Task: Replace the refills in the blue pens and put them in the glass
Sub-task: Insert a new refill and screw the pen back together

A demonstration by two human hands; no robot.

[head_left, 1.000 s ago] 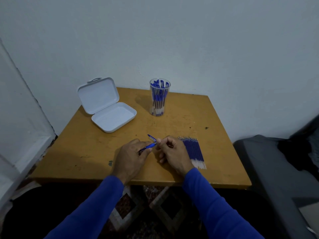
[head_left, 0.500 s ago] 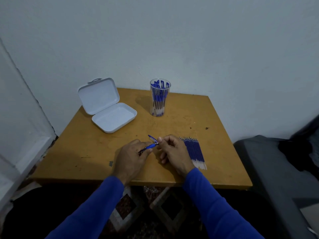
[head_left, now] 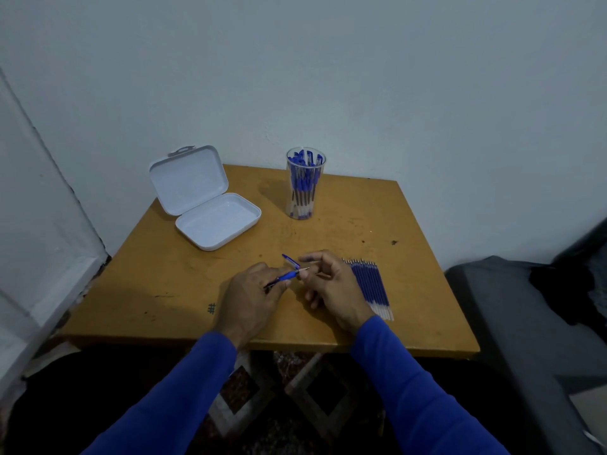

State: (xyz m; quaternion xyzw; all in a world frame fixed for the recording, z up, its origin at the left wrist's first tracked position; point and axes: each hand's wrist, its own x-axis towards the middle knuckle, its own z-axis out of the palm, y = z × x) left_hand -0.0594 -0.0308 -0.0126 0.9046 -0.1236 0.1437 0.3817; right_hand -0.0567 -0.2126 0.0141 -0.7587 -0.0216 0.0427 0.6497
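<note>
Pen [head_left: 285, 276] pinched in left hand [head_left: 249, 298]; right hand [head_left: 331, 284] pinches its tip.

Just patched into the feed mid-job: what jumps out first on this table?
At the near middle, the left hand grips a blue pen while the right hand pinches at its tip. A row of blue refills lies just right of the right hand. Farther back stand a glass full of pens and an open white case.
</note>
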